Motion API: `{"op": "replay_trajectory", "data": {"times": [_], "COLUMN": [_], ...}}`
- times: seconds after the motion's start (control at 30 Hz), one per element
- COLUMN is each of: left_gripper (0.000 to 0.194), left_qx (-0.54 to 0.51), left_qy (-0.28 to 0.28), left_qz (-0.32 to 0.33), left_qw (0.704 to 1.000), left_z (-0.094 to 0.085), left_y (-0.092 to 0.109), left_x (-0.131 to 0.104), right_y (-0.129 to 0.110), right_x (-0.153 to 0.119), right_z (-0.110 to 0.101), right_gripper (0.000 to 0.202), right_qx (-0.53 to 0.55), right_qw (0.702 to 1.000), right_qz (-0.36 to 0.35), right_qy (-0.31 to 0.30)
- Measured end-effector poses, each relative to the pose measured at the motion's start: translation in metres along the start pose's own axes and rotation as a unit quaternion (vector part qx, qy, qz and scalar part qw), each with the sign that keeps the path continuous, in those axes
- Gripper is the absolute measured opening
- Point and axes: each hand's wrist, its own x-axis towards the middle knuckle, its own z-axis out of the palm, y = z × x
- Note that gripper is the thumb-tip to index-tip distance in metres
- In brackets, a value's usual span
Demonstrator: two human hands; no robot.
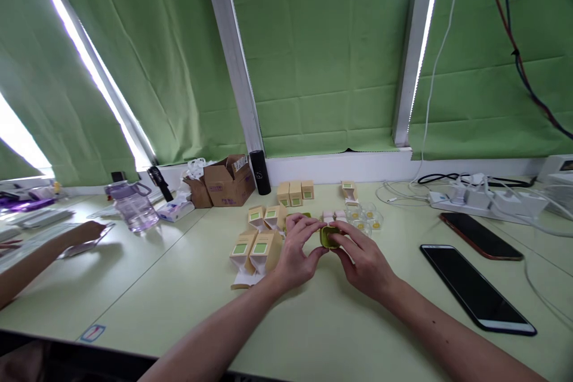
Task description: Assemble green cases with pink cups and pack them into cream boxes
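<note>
A small olive-green open cup-like piece (329,237) is held up over the table between both my hands. My left hand (299,250) pinches its left side with thumb and fingers. From the right, my right hand (364,259) grips it, with fingertips reaching into the opening; what they touch inside is hidden. Just behind are small pinkish-white blocks (333,215) and several clear round containers with yellow centres (367,215). Left of my left hand stand tan cardboard boxes with green labels (265,249), their lower ends folded inward. Another green piece (305,215) shows partly behind my left hand.
More tan boxes (295,193) stand at the back, near a brown carton (229,182) and a black cylinder (260,173). Two phones, one nearer (477,286), and a power strip (486,202) lie right. Left are a purple-tinted bottle (134,206) and another person's arm (49,256).
</note>
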Motion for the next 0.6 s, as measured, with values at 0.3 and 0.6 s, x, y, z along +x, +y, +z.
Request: {"op": "replay_trajectory", "data": {"times": [0.3,0.6], "left_gripper": [0.043,0.044], "left_qx": [0.005,0.002], "left_qy": [0.006,0.001], "left_qz": [-0.005,-0.006], "left_qw": [1.0,1.0], "left_z": [-0.0007,-0.0007], "left_y": [0.0024,0.0005], "left_x": [0.0001,0.0], "right_y": [-0.0006,0.0001], "right_x": [0.0025,-0.0007], "right_z": [0.0012,0.002], "right_gripper": [0.043,0.037], "right_qx": [0.007,0.007], "right_qw": [1.0,1.0], "right_qz": [-0.003,0.013], "right_qy": [-0.017,-0.009]}}
